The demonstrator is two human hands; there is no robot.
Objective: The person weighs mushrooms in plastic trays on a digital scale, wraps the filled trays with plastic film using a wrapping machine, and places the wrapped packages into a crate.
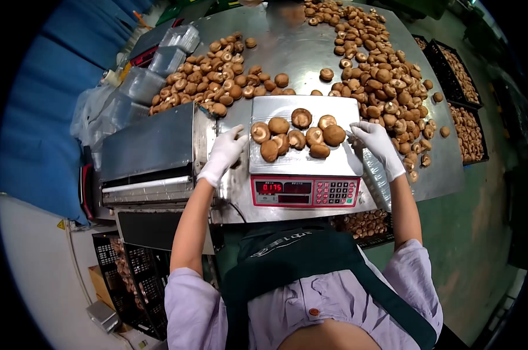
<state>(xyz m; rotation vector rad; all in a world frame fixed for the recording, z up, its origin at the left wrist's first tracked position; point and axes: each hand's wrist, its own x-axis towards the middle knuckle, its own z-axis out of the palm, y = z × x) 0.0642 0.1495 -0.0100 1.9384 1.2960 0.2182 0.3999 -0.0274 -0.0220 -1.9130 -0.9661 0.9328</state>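
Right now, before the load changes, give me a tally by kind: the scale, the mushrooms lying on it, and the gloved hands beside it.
Scale: 1
Mushrooms on it: 10
Gloved hands, the left hand and the right hand: 2
Total: 13

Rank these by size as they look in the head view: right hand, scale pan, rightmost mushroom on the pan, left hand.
1. Scale pan
2. Left hand and right hand: too alike to rank
3. Rightmost mushroom
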